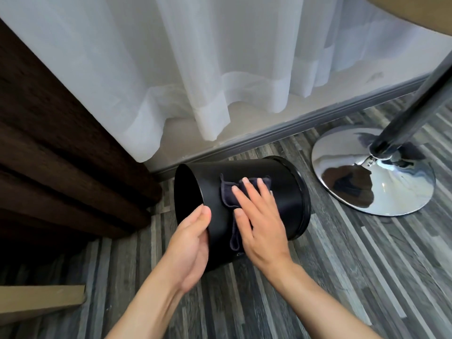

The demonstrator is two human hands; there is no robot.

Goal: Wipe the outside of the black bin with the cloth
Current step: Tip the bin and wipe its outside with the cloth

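The black bin (281, 192) lies tipped on its side above the floor, its open mouth facing left and its base toward the right. My left hand (190, 243) grips the rim of the mouth, thumb on the outside. A dark cloth (228, 194) is spread on the bin's outer wall. My right hand (259, 221) lies flat on the cloth with fingers spread, pressing it against the wall. Part of the cloth hangs down under my palm.
A chrome lamp base (374, 170) with its pole (415, 101) stands just right of the bin. White sheer curtains (195, 69) and a grey skirting board (293, 126) run behind. A dark brown curtain (61, 148) is at left, a wooden edge (41, 299) at lower left.
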